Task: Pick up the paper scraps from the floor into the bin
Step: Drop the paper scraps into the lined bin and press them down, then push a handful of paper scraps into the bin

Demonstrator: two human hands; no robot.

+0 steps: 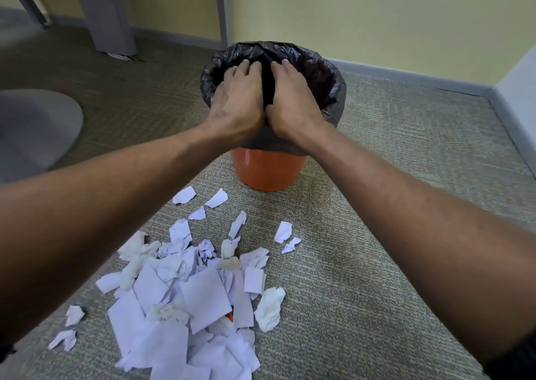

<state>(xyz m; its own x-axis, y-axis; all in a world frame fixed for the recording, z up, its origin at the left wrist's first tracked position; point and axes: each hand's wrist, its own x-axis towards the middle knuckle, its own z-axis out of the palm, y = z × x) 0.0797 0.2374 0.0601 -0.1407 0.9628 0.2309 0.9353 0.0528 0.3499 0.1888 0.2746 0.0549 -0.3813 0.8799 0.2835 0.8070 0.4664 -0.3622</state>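
An orange bin (268,170) with a black liner (329,80) stands on the carpet ahead of me. My left hand (237,98) and my right hand (293,102) hover side by side over its near rim, palms down, fingers stretched over the opening. No paper shows in either hand. A heap of white paper scraps (185,295) lies on the floor in front of the bin, between my forearms. Loose scraps (282,231) lie scattered around it, and a crumpled tissue (269,307) sits at the heap's right edge.
A grey round chair base (34,127) lies on the floor at the left. A grey furniture leg (107,14) stands at the back left. The yellow wall with a grey skirting board (406,75) runs behind the bin. Bare carpet (391,205) spreads to the right.
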